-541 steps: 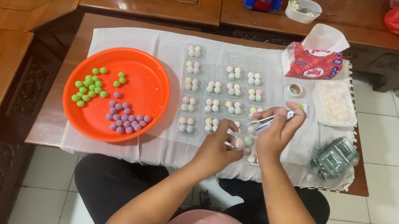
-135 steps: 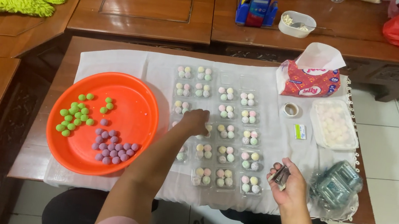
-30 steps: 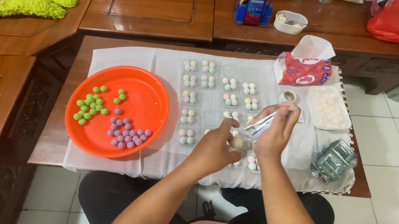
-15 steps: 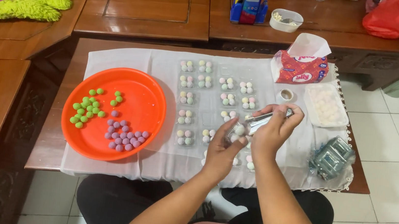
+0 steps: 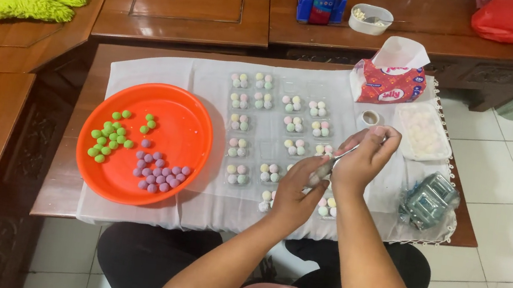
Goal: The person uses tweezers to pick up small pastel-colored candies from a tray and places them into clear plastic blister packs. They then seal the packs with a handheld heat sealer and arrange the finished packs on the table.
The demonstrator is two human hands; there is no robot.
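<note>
both hands meet over the white cloth (image 5: 159,78) near the table's front edge. the small clear pack (image 5: 317,177) sits pinched in the left hand (image 5: 293,192), fingers curled around it from below, wrist bent up. the right hand (image 5: 360,158) is closed on a slim silvery stapler (image 5: 340,158), its long axis slanting from upper right down to lower left, nose pointing at the pack and touching it. around the hands lie rows of filled clear packs (image 5: 243,122), roughly fifteen showing, each with three pastel balls. to the left, one orange tray (image 5: 187,115) carries two loose groups: green balls (image 5: 114,134), about eighteen, and purple balls (image 5: 157,169), about twenty. one tissue box (image 5: 390,82) stands at the far right.
</note>
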